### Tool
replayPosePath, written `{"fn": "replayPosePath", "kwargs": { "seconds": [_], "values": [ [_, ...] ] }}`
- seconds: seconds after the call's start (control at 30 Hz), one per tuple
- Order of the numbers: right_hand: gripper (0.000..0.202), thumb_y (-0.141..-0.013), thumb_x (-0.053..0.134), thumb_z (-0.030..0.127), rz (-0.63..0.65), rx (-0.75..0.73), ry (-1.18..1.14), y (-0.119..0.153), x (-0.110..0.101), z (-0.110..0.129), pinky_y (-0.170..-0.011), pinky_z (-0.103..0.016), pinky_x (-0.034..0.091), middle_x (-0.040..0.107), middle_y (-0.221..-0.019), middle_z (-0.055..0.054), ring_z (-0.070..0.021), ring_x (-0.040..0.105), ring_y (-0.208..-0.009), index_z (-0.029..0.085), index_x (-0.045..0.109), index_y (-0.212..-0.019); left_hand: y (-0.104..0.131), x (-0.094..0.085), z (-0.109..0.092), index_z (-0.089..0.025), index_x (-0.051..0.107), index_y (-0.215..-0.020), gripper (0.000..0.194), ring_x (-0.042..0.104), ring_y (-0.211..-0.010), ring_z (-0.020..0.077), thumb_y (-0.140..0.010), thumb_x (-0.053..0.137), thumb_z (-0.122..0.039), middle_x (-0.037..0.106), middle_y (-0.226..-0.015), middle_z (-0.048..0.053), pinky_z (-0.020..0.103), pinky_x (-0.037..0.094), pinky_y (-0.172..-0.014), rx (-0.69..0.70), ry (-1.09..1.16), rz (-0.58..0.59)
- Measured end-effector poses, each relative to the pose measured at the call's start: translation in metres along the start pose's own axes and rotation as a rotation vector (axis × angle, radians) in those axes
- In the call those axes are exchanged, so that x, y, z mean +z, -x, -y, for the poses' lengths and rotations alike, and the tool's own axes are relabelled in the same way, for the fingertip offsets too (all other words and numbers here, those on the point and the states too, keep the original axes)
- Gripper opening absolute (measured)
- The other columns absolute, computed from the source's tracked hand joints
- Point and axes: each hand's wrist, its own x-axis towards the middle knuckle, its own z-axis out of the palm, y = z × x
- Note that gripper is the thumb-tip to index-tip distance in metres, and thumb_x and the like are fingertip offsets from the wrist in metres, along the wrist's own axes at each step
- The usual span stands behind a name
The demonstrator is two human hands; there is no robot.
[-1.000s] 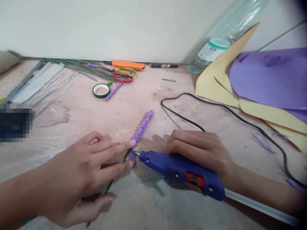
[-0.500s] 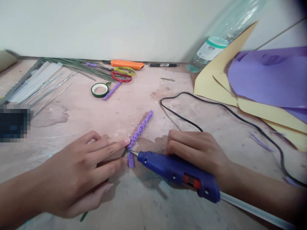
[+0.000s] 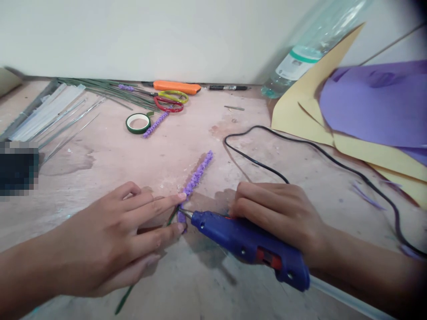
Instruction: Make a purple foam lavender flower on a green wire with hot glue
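Note:
A slim purple paper flower spike [image 3: 199,172] lies tilted on the table, with a green stem [image 3: 124,300] running from its lower end under my left hand. My left hand [image 3: 123,235] has its fingers stretched and apart, one fingertip pressing the spike's base and another on the flat purple strip [image 3: 181,216] below it. My right hand [image 3: 273,209] is wrapped round a blue hot glue gun [image 3: 233,235]; its handle and trigger are hidden. The metal nozzle [image 3: 186,213] meets the strip between my left fingertips. A clear glue stick [image 3: 340,295] sticks out of the gun's rear.
Toward the back lie green tape [image 3: 138,123], another purple spike [image 3: 156,125], scissors [image 3: 171,101], an orange cutter [image 3: 176,87], a pen [image 3: 228,88], green wires [image 3: 96,91] and glue sticks [image 3: 50,111]. A black cord [image 3: 316,146], bottle [image 3: 293,66] and paper sheets [image 3: 367,106] occupy the right.
My left fingertips have shifted slightly right, covering more of the flat purple strip. The glue gun's rear has dipped a little, while its nozzle stays at the strip.

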Motion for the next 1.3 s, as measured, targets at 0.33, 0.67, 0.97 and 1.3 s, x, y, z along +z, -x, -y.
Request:
{"fn": "replayPosePath", "kwargs": {
  "seconds": [0.33,0.67,0.97,1.3],
  "values": [
    [0.024,-0.109,0.032,0.029,-0.081,-0.034,-0.032,-0.001,0.004,-0.002,-0.053,-0.031,0.034,0.054,-0.077,-0.003,-0.0153,0.046,-0.058,0.020,0.050,-0.096,0.003,0.000,-0.002,-0.025,0.055,-0.144,0.040,0.061,-0.125,0.0321,-0.109,0.040,-0.036,0.059,-0.151,0.015,0.052,0.040,-0.101,-0.027,-0.076,0.049],
    [0.025,-0.111,0.031,0.030,-0.024,-0.029,-0.068,0.000,-0.002,0.000,-0.056,-0.031,0.038,0.055,-0.079,-0.003,-0.0155,0.050,-0.061,0.019,0.051,-0.099,0.003,-0.003,0.001,-0.024,0.055,-0.145,0.044,0.061,-0.125,0.0327,-0.109,0.038,-0.043,0.057,-0.154,0.014,0.051,0.042,-0.100,-0.013,-0.059,0.050],
    [0.022,-0.111,0.036,0.028,0.013,-0.036,-0.118,0.001,-0.005,-0.002,-0.058,-0.029,0.039,0.055,-0.080,-0.003,-0.0145,0.053,-0.063,0.019,0.052,-0.099,0.002,-0.002,0.008,-0.021,0.052,-0.148,0.043,0.057,-0.132,0.0330,-0.109,0.040,-0.036,0.054,-0.156,0.017,0.051,0.044,-0.095,0.039,0.011,0.058],
    [0.034,-0.112,0.032,0.042,-0.054,0.053,-0.126,0.003,0.000,-0.003,-0.056,-0.030,0.036,0.054,-0.077,-0.001,-0.0140,0.051,-0.062,0.021,0.052,-0.094,0.003,-0.003,0.006,-0.021,0.052,-0.148,0.043,0.056,-0.134,0.0310,-0.108,0.040,-0.034,0.055,-0.156,0.016,0.049,0.042,-0.094,0.032,0.005,0.058]
  ]
}}
